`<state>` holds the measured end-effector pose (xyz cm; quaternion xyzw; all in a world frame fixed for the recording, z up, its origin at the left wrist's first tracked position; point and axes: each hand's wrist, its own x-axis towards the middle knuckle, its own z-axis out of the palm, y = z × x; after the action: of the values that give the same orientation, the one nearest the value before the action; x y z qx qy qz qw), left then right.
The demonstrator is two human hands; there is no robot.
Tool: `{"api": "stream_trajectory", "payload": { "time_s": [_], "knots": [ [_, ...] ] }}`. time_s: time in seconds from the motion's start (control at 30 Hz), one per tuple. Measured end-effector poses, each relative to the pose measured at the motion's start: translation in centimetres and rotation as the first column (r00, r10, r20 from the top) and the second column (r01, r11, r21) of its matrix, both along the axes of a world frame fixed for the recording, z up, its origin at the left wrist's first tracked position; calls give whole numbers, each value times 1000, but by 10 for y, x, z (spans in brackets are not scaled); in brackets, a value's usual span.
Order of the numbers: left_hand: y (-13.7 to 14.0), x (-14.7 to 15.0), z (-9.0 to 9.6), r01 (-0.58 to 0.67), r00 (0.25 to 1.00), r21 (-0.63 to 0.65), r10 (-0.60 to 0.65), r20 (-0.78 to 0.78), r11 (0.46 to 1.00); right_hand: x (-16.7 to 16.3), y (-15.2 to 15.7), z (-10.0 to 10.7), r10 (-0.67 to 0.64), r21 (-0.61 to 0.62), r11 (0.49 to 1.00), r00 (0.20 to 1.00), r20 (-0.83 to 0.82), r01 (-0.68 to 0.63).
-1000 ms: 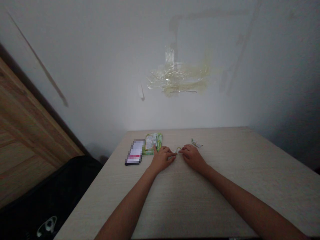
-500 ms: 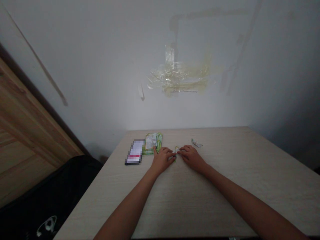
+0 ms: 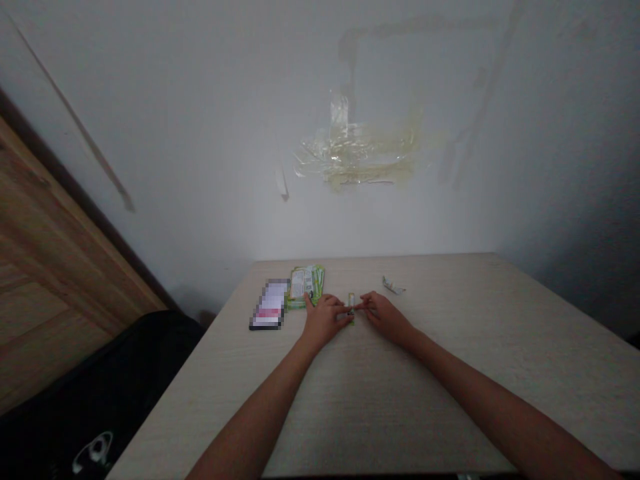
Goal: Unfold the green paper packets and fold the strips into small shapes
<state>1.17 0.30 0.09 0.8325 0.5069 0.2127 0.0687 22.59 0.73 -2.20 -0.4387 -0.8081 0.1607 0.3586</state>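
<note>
Two hands meet at one small green-and-white strip [image 3: 351, 298] on the tabletop [image 3: 400, 400].
The strip lies between the hands and looks light, thin, easily creased and perhaps slick; its long edges seem the best hold. The left hand's [image 3: 326, 319] fingers rest on it and the right hand's [image 3: 384, 313] fingertips meet its other side; whether either pinches cannot be told. There are one phone [image 3: 270, 305], one crumpled scrap [image 3: 393, 287] and one pile of green-and-white packets [image 3: 301, 283], too overlapped to count.
</note>
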Motion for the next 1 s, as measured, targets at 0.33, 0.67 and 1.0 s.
{"api": "stream_trajectory", "payload": {
  "time_s": [0.33,0.67,1.0],
  "knots": [
    [1,-1,-3,1,999,21,-2,33,1000,-1,-1,0,-28,147,989,990,137,8],
    [2,0,-5,-13,1000,-2,13,13,1000,-10,-2,8,-183,226,967,941,285,119],
    [2,-1,-2,1,1000,-15,-1,11,1000,-13,11,2,-262,234,954,903,340,188]
  ]
}}
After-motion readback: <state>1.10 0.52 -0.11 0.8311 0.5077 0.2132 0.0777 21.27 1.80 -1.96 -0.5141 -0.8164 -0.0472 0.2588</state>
